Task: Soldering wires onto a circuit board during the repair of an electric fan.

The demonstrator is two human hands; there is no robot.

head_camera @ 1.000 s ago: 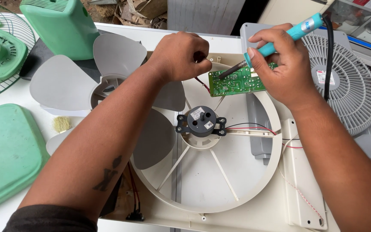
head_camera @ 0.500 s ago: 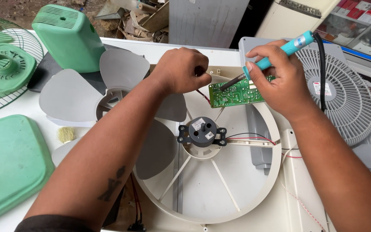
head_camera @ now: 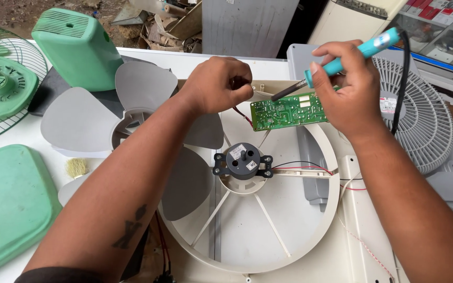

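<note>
Far left on the table (head_camera: pixel 195 63): green cover (head_camera: pixel 77 47) and grey blade (head_camera: pixel 87 123). Left hand (head_camera: pixel 218 84) curled shut above a red wire (head_camera: pixel 241 114), just left of the green board (head_camera: pixel 287 111); cannot tell if pinching it. Board tilted up over the white frame (head_camera: pixel 336 209), far from the black motor (head_camera: pixel 243 161). Right hand (head_camera: pixel 344 86) clamped on the blue iron (head_camera: pixel 363 50), tip touching the board. Grey grille (head_camera: pixel 425 126) far right.
</note>
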